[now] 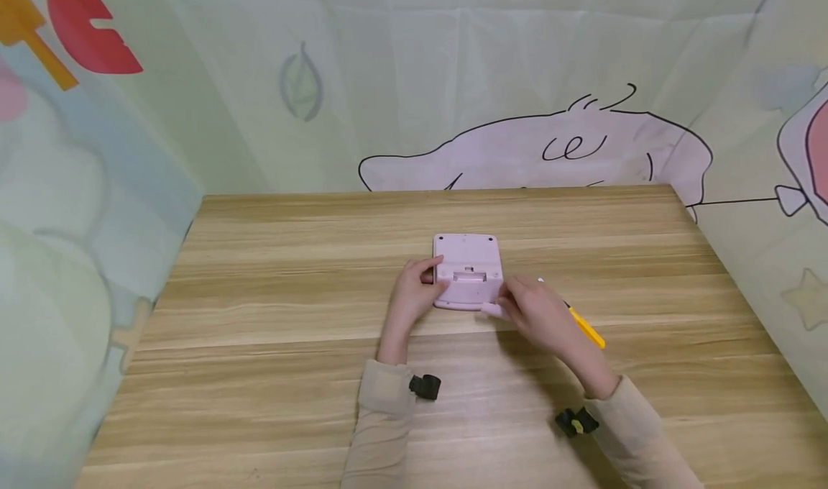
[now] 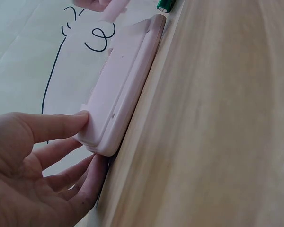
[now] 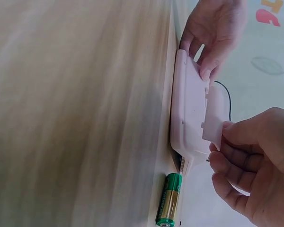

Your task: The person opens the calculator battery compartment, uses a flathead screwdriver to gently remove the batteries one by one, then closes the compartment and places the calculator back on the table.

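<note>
A pink calculator (image 1: 467,248) lies back side up on the table, its narrow battery compartment (image 1: 469,277) uncovered. My left hand (image 1: 414,291) grips its left edge, thumb on the back and fingers along the side. In the left wrist view the thumb (image 2: 68,126) presses near the corner of the calculator (image 2: 120,90). My right hand (image 1: 537,313) pinches a pink battery cover (image 3: 215,113) between thumb and fingers, off the calculator at its near right corner. A green and gold battery (image 3: 169,201) lies on the table beside the calculator.
A screwdriver with a yellow handle (image 1: 587,328) lies just right of my right hand, partly hidden by it. The wooden table (image 1: 272,273) ends at the back against a printed cloth (image 1: 414,79). Dark straps hang at both sleeve cuffs.
</note>
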The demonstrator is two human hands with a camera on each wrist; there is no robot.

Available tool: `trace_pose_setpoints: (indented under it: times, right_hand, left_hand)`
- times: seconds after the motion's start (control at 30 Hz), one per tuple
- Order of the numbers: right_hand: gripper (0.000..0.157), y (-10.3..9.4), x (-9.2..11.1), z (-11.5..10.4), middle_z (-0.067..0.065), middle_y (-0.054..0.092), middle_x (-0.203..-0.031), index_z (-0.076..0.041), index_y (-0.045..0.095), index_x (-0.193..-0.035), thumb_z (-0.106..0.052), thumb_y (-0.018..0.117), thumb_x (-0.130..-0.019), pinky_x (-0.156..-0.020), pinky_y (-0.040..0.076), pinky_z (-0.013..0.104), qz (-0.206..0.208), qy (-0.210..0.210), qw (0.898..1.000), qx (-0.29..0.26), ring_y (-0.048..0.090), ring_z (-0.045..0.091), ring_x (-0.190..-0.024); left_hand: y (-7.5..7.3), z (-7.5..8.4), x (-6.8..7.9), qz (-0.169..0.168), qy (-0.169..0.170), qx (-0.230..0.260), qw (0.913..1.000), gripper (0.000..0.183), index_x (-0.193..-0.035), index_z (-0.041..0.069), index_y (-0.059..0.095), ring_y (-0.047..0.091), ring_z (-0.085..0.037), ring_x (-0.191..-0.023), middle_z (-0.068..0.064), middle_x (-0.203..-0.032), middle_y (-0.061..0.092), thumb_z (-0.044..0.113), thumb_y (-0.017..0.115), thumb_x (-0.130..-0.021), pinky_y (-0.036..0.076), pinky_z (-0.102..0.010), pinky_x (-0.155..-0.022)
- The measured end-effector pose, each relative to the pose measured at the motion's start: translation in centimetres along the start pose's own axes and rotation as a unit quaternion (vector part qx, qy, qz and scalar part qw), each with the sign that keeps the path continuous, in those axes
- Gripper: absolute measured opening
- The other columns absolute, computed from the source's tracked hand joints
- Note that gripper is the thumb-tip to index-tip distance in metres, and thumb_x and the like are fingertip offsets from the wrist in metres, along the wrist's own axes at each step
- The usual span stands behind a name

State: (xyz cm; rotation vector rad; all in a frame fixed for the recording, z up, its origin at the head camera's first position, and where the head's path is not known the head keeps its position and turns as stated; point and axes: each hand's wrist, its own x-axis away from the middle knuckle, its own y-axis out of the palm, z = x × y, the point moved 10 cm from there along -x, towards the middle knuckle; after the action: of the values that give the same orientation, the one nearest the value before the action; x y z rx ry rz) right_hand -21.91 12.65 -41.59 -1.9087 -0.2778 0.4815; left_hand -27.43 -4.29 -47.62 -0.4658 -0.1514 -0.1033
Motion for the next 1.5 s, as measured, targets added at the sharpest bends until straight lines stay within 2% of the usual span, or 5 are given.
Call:
trace_pose_setpoints:
  times: [0.83, 1.17, 1.5]
  right_hand:
    - [0.008, 0.2, -1.5, 0.3, 0.005, 0.061, -0.083, -0.006, 0.062, -0.093, -0.012, 0.067, -0.089, -0.063, 0.045, 0.027, 0.001, 0.018, 1.000, -0.023, 0.052, 0.015, -0.070]
    - [0.007, 0.2, -2.5, 0.1, 0.003, 0.061, -0.081, -0.008, 0.062, -0.090, -0.013, 0.067, -0.089, -0.060, 0.044, 0.026, 0.032, -0.006, 0.999, -0.033, 0.051, 0.013, -0.068]
    - [0.005, 0.4, -3.6, -0.2, 0.005, 0.062, -0.083, -0.006, 0.064, -0.091, -0.011, 0.065, -0.090, -0.066, 0.047, 0.030, 0.033, -0.014, 0.999, -0.030, 0.054, 0.018, -0.073]
  left_hand:
    - [-0.1, 0.1, 0.0, 0.001, 0.007, -0.012, 0.9999, 0.049, -0.130, 0.014, 0.061, 0.059, -0.025, -0.103, -0.013, -0.115, 0.058, 0.014, 0.073, -0.082, 0.051, -0.037, -0.087]
    - [-0.2, 0.1, 0.1, 0.002, 0.007, -0.010, 0.9999, 0.048, -0.130, 0.013, 0.061, 0.059, -0.025, -0.104, -0.013, -0.117, 0.058, 0.014, 0.072, -0.083, 0.051, -0.037, -0.088]
    - [-0.1, 0.0, 0.1, 0.001, 0.003, -0.010, 0.9999, 0.048, -0.130, 0.014, 0.061, 0.059, -0.026, -0.105, -0.014, -0.118, 0.058, 0.014, 0.072, -0.083, 0.051, -0.038, -0.088]
